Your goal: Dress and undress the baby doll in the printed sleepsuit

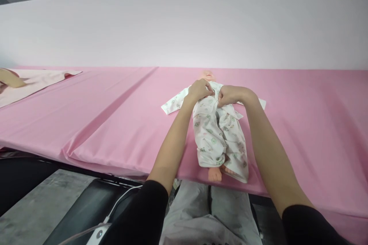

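Observation:
A baby doll (207, 75) lies on its back on the pink cloth, its head away from me and one bare foot poking out near the table's front edge. It is dressed in a white baby outfit (208, 136) printed with small green and grey figures. At the doll's chest, my left hand (200, 90) has its fingers closed on the front of the outfit. Just to its right, my right hand (228, 95) is closed with the fabric pinched by the front opening. The sleeves spread out to both sides, and my fingertips are partly hidden.
Pink cloth (115, 111) covers the table up to a white partition (184, 23). At the far left lies a pale pink cloth (54, 76) with a tan curved object (11, 78) on it. Below the left edge, a white power strip (99, 233) with a cable rests by a black seat (83, 206).

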### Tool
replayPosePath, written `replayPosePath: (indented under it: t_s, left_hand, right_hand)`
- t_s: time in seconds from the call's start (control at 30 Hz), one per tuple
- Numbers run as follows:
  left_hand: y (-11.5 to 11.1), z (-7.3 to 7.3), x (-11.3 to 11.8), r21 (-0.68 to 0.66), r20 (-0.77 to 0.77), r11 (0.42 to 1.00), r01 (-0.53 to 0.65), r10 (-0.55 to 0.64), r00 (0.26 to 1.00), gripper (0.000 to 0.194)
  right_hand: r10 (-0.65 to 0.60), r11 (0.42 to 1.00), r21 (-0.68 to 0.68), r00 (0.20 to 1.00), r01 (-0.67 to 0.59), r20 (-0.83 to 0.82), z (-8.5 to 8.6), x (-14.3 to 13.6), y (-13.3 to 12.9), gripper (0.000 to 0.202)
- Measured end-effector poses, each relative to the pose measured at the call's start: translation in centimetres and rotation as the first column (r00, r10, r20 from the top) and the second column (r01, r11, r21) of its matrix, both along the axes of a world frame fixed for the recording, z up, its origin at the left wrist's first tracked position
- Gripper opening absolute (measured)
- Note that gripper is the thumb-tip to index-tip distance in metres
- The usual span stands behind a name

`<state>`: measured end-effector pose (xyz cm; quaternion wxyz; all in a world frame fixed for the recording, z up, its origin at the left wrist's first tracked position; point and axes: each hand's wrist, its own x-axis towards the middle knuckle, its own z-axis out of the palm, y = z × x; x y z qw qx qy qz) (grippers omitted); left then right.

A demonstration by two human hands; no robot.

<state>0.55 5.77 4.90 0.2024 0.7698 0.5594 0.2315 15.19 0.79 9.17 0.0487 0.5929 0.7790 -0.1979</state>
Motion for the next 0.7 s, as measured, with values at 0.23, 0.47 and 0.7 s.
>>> replayPosePath:
  t_s: [0.23,0.47,0.7]
  left_hand:
    - [0.8,-0.7,0.0,0.146,-0.056,0.989,0.034,-0.026,0.998,0.022]
    - [0.1,0.7,-0.4,0.229,-0.073,0.971,-0.075,0.094,0.993,0.018]
    - [-1.1,2.1,-1.7,0.000,-0.143,1.000,-0.028,0.028,0.989,0.022]
  right_hand:
    - [0.115,0.993,0.038,0.987,-0.111,-0.110,-0.6,-1.2,0.1,0.032]
    - [0.134,0.986,0.088,0.987,-0.142,0.089,-0.3,-4.2,-2.5,0.038]
    - [0.236,0.948,0.212,0.971,-0.237,0.032,-1.0,-6.5,-4.1,0.029]
